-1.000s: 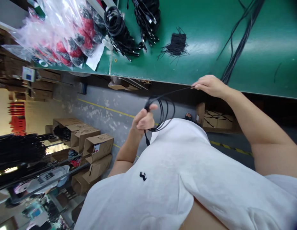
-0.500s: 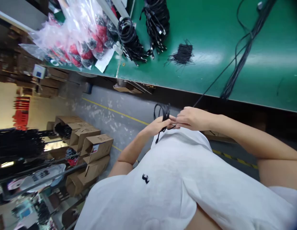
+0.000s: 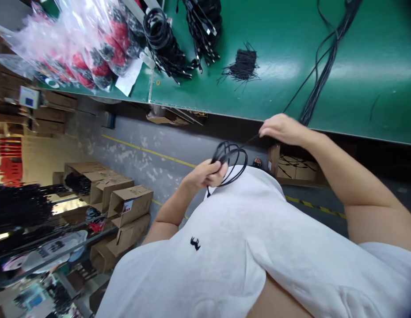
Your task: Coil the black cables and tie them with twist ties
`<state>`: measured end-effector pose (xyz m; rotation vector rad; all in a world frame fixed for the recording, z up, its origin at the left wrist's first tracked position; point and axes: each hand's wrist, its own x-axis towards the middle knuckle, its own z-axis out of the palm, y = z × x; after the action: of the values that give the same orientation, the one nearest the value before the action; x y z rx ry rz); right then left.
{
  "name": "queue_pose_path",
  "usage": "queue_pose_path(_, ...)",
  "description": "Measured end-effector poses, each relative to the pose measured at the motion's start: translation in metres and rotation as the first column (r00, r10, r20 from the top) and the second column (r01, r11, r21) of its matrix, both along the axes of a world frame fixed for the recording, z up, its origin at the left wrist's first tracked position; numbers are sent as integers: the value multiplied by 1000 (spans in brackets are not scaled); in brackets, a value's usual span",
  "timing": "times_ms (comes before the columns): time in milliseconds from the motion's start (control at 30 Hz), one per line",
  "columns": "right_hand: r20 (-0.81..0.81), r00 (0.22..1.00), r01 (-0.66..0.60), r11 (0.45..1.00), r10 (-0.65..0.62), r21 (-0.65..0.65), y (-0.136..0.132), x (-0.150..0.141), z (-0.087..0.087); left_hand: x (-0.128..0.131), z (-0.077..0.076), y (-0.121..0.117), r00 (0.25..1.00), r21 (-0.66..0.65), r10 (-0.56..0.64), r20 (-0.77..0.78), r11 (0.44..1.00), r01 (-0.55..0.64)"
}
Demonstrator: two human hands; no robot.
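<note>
My left hand [image 3: 205, 174] is closed around a small coil of black cable [image 3: 232, 160], held above my white shirt. From the coil a taut strand runs up and to the right into my right hand [image 3: 281, 128], which pinches it near the edge of the green table [image 3: 285, 53]. Beyond my right hand the strand joins a bundle of loose black cables [image 3: 320, 79] lying on the table. Some fingertips of the right hand are hidden beneath the hand.
On the table lie coiled cable bundles [image 3: 162, 39], a pile of short black ties [image 3: 242, 64] and clear bags with red and black parts [image 3: 89, 48]. Cardboard boxes [image 3: 126, 203] stand on the floor at left; an open box [image 3: 294, 168] sits under the table.
My right hand has pulled away from the left, up and right to the table edge, drawing the strand taut. The coil has opened out a little in my left hand.
</note>
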<state>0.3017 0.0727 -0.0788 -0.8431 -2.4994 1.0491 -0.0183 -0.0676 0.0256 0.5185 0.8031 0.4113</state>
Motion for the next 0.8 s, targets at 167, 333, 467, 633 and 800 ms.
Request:
queue_pose_path(167,280,907,278,947,-313,160,1,84,-42,-58,28,-3,794,186,607,37,776,-603)
queue_pose_path(333,37,987,-161,985,159,69,-70,8,37,-40,23,11,737,153,668,-98,742,-652)
queue_pose_path(467,-119,948,-289,954,296,73,-74,-58,102,-4,-5,11,911,97,382,-155,924,-371)
queue_pose_path(633,-139,983,-122,992,119,-14,-36,-76,103,17,-11,-6,996,45,81,-34,996,-79)
queue_pose_path(800,-130,988,-107,968,78,-225,-13,-58,55,11,0,-7,966,-21,260,9,965,-260)
